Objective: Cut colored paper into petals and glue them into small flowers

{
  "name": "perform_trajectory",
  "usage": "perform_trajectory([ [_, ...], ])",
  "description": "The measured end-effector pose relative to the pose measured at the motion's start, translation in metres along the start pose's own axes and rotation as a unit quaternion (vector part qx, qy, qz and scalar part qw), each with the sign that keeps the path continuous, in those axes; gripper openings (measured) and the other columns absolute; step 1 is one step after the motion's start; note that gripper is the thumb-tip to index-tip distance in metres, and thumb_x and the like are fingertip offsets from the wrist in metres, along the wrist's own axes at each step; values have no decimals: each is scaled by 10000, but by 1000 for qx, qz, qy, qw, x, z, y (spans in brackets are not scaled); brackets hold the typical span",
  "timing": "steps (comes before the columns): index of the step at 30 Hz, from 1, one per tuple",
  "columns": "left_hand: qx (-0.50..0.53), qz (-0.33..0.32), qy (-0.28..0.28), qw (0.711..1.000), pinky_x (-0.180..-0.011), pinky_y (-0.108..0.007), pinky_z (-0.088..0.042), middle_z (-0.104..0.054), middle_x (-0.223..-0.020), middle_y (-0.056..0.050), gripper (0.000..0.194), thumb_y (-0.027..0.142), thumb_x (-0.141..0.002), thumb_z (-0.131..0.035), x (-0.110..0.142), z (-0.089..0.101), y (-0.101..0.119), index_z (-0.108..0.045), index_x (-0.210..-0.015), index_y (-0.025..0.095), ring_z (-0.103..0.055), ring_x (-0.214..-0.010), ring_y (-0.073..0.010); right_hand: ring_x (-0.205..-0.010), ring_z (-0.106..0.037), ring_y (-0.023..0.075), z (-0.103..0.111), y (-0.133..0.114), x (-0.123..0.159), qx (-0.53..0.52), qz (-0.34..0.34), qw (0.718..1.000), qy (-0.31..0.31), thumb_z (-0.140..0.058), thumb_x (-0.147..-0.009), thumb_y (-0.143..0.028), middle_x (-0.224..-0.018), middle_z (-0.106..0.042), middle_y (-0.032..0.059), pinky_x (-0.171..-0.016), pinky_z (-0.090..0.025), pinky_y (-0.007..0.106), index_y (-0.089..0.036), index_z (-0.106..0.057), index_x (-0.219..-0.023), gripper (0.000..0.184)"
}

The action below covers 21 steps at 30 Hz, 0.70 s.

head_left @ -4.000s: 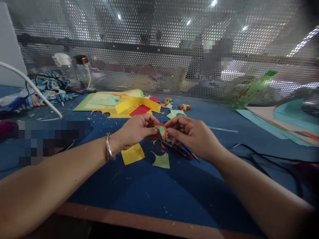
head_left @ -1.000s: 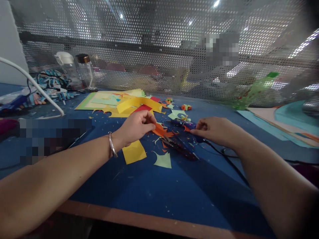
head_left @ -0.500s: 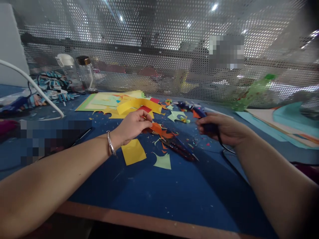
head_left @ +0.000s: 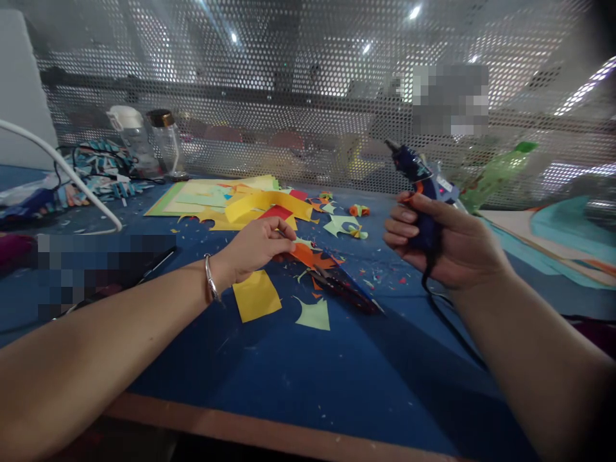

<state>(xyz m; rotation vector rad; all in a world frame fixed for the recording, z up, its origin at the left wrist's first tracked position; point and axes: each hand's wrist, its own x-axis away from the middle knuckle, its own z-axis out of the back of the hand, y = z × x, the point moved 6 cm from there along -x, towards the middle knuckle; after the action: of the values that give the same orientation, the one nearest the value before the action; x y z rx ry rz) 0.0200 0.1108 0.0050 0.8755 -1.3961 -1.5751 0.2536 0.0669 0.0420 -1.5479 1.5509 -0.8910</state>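
Note:
My right hand (head_left: 445, 240) is wrapped round the handle of a dark blue hot glue gun (head_left: 416, 168), raised above the table with its nozzle pointing up and to the left. Its black cord hangs down below the wrist. My left hand (head_left: 257, 247) has thumb and fingers pinched together at the edge of an orange paper scrap (head_left: 310, 255); what lies between the fingertips is hidden. Scissors (head_left: 349, 292) lie just right of that scrap. Nearer me are a yellow paper square (head_left: 257, 296) and a pale green paper offcut (head_left: 314, 314).
Small curled paper pieces (head_left: 359, 210) and offcuts lie past the scissors. Yellow and green paper sheets (head_left: 166, 204) are stacked behind my left hand. Two bottles (head_left: 166, 144) stand at the back left, a green bottle (head_left: 500, 173) leans at right. A perforated metal screen (head_left: 298, 96) closes the back.
My right hand has lifted the glue gun off the table level and tipped its nozzle upward. An orange and green curled piece behind it now shows. My left hand has barely moved.

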Motion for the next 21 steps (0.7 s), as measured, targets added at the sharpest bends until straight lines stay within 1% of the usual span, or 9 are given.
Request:
perform_trajectory([
  [3, 8, -2, 6, 1000, -567, -202, -429, -593, -652, 26, 134, 25, -775, -624, 0, 1, 1, -572, -793, 147, -545, -567, -54, -547, -408, 60, 1, 3, -1, 70, 6, 998, -3, -717, -767, -230, -712, -463, -34, -482, -381, 199, -178, -619, -841, 134],
  [5, 7, -7, 14, 1000, -574, -210, -446, -587, -629, 30, 135, 39, -770, -632, -1, 3, 0, -563, -786, 154, -555, -563, -61, -558, -448, 83, 2, 5, -2, 165, 22, 986, -7, -723, -762, -271, -682, -512, -22, -498, -373, 228, -191, -614, -792, 139],
  [6, -2, -11, 21, 1000, -573, -216, -452, -584, -617, 31, 133, 51, -767, -638, -2, 5, 0, -561, -788, 157, -557, -556, -65, -561, -464, 96, 3, 7, -2, 224, 29, 974, -6, -730, -762, -301, -649, -531, -18, -507, -371, 238, -196, -613, -756, 158],
  [8, -30, -25, 32, 999, -558, -228, -459, -590, -614, 27, 130, 80, -762, -647, -5, 9, -2, -561, -808, 166, -554, -539, -72, -549, -472, 110, 4, 12, -2, 340, 25, 940, -10, -732, -768, -384, -584, -551, -9, -512, -362, 249, -197, -604, -666, 249],
  [11, -65, -55, 34, 996, -512, -240, -451, -611, -630, 14, 136, 115, -760, -631, -9, 14, -4, -555, -849, 183, -552, -509, -86, -508, -449, 115, 2, 20, -2, 483, 2, 875, -36, -689, -782, -528, -553, -560, 7, -487, -335, 267, -197, -583, -567, 409],
  [13, -84, -73, 31, 993, -500, -246, -453, -628, -645, 5, 144, 129, -759, -616, -10, 16, -6, -546, -868, 192, -570, -504, -98, -495, -444, 121, 0, 23, -2, 556, 5, 830, -54, -642, -793, -600, -540, -549, 10, -483, -332, 279, -200, -581, -547, 474],
  [15, -115, -85, 30, 989, -504, -250, -460, -650, -670, -8, 153, 144, -756, -614, -10, 18, -7, -545, -883, 194, -601, -523, -114, -503, -466, 133, -2, 24, -2, 607, 18, 793, -60, -616, -796, -624, -537, -553, 13, -498, -355, 287, -205, -586, -555, 485],
  [17, -149, -96, 29, 984, -509, -251, -460, -669, -688, -19, 158, 160, -751, -616, -9, 18, -6, -551, -891, 191, -623, -550, -127, -523, -507, 150, -4, 24, -2, 637, 31, 768, -57, -612, -791, -609, -554, -580, 16, -516, -385, 294, -211, -607, -598, 442],
  [21, -198, -119, 27, 973, -533, -248, -454, -686, -688, -21, 153, 174, -739, -616, -7, 16, 0, -566, -884, 181, -639, -591, -135, -540, -546, 171, -11, 26, -2, 676, 54, 732, -67, -600, -786, -555, -555, -597, 15, -527, -414, 302, -215, -628, -640, 371],
])
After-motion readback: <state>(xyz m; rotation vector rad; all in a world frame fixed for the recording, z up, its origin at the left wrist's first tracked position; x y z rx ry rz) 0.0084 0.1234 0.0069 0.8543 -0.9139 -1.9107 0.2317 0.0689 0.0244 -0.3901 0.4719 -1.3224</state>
